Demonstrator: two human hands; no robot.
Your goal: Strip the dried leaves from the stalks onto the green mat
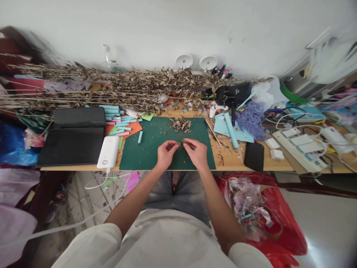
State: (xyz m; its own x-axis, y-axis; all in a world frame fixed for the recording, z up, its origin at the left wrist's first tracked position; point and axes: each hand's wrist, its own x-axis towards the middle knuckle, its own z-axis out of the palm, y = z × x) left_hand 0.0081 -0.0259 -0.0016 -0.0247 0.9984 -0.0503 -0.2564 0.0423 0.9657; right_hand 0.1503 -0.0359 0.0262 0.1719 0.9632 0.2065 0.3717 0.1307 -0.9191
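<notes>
My left hand (165, 153) and my right hand (197, 153) meet over the front half of a green cutting mat (150, 149). Both pinch at a small dried leaf (180, 143) between their fingertips; its exact shape is partly hidden. Just beyond the fingers lies a loose pile of crumpled dried leaves (181, 124), with crumbs scattered over the mat. A short light-blue paper tube (140, 137) rests on the mat to the left of my hands.
Long dried leafy stalks (134, 87) stretch across the back. To the left sit a white power bank (108, 152) and a black tablet case (72, 147). On the right are a glue gun (218, 109), a phone (254, 156) and a power strip (299, 149). A red bag (287, 227) stands below.
</notes>
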